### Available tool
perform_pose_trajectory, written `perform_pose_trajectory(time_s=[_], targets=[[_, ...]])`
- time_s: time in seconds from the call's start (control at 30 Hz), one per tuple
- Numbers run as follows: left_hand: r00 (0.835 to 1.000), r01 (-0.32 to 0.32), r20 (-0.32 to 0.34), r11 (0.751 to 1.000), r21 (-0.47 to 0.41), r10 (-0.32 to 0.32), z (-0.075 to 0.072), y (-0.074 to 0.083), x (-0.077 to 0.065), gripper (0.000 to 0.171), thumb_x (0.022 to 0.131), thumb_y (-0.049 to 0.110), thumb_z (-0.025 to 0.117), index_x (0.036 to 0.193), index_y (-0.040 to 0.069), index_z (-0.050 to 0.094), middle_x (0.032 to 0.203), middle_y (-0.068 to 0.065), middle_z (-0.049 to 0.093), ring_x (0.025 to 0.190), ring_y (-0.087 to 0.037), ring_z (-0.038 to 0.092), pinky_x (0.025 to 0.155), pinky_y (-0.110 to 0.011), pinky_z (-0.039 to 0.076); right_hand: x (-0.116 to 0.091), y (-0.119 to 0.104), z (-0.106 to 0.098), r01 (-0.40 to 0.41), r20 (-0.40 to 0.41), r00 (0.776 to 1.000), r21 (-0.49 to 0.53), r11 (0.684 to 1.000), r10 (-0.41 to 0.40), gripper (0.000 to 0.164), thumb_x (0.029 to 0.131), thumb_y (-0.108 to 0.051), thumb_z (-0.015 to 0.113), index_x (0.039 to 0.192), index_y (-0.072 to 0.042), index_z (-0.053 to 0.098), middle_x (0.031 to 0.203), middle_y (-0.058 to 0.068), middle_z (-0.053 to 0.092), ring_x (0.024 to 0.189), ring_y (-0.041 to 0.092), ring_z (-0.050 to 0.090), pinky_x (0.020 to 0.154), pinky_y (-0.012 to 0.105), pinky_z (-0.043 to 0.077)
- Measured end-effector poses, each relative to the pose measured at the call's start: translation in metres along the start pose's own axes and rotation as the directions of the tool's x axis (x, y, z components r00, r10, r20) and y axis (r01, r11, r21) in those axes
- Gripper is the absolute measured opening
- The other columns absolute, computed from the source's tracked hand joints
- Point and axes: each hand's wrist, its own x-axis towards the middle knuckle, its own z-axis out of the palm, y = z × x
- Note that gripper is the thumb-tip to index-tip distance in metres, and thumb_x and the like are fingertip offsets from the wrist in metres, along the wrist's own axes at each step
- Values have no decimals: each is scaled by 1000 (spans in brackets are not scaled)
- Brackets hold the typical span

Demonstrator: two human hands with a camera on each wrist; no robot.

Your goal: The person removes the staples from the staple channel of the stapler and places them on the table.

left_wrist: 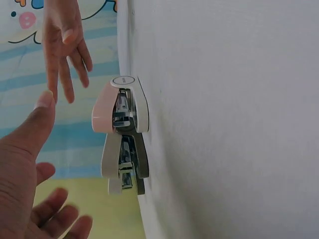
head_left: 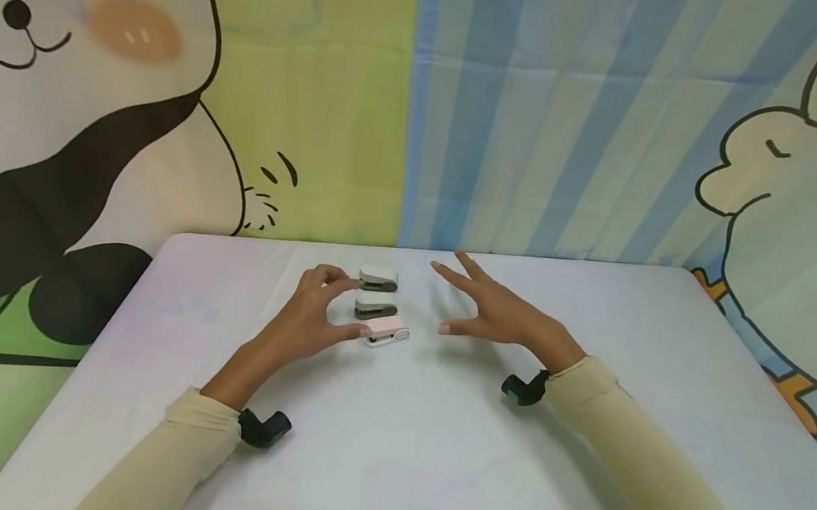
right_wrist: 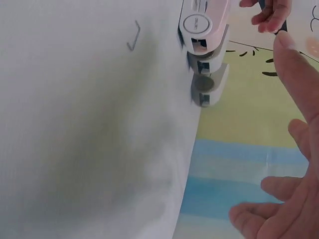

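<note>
Three small staplers stand in a row, one behind another. The front one is a pink-and-white stapler; behind it come a white-and-grey stapler and a similar white-and-grey stapler at the back. My left hand hovers to their left, thumb and fingers spread apart. In the head view its thumb tip overlaps the pink stapler's end, but the left wrist view shows a gap between thumb and stapler. To the right of the row, my right hand is held in the air, fingers spread, holding nothing.
A white cloth covers the table. In the right wrist view a thin bent wire, like a staple, lies on it near the pink stapler. Behind the table hangs a printed curtain. Each wrist wears a small black camera.
</note>
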Motion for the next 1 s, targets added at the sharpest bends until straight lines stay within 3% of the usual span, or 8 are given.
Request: perform_pose_trajectory(time_s=[0.13,0.23,0.37,0.53,0.63,0.77,1.0], targets=[[999,-49,11,993,-110,51,6,2,2,52,76,19,85,121,1,66,112,-13,57,92,-28,58,74,-38,50,5,-3,7,57,-30,998,9,998,-56,79,85,-47,72,151,-21,39,161,12,5,144,35,14,106,57,28],[997,-65,26,986,-154,69,11,1,4,45,77,15,85,115,-1,68,105,-13,64,85,-25,61,72,-37,51,11,-6,13,76,-50,996,62,995,-73,64,86,-40,74,141,-15,52,154,13,27,139,32,28,104,54,33],[998,-16,51,983,-184,26,18,1,7,37,80,15,82,111,-1,70,100,-10,69,81,-18,63,69,-34,51,22,-11,24,154,-73,987,206,966,-142,43,89,-20,73,127,-5,61,132,11,54,121,28,51,98,46,42],[997,30,76,977,-212,-14,26,1,9,32,82,16,80,109,0,71,97,-4,70,73,-12,60,58,-28,47,35,-20,40,222,-60,975,316,923,-214,37,92,-10,68,127,0,60,128,10,59,117,26,55,95,45,46],[998,4,68,976,-216,11,30,2,10,26,82,11,79,105,1,72,95,-3,69,71,-12,59,58,-27,47,42,-26,49,234,-36,972,296,926,-234,35,93,-11,67,127,-3,62,126,8,60,117,21,55,94,42,47],[998,-23,54,979,-202,34,36,4,11,19,81,7,78,99,2,71,92,-4,65,72,-12,57,62,-27,48,51,-34,56,239,-18,971,184,953,-240,32,92,-10,69,123,-3,65,117,6,64,109,17,58,90,34,48],[987,113,137,964,-240,-82,42,7,14,32,78,-3,77,103,5,61,96,-3,64,75,-13,57,66,-29,47,54,-41,57,181,-9,983,36,983,-181,28,90,-11,72,116,-4,69,106,4,63,91,14,57,78,27,46]])
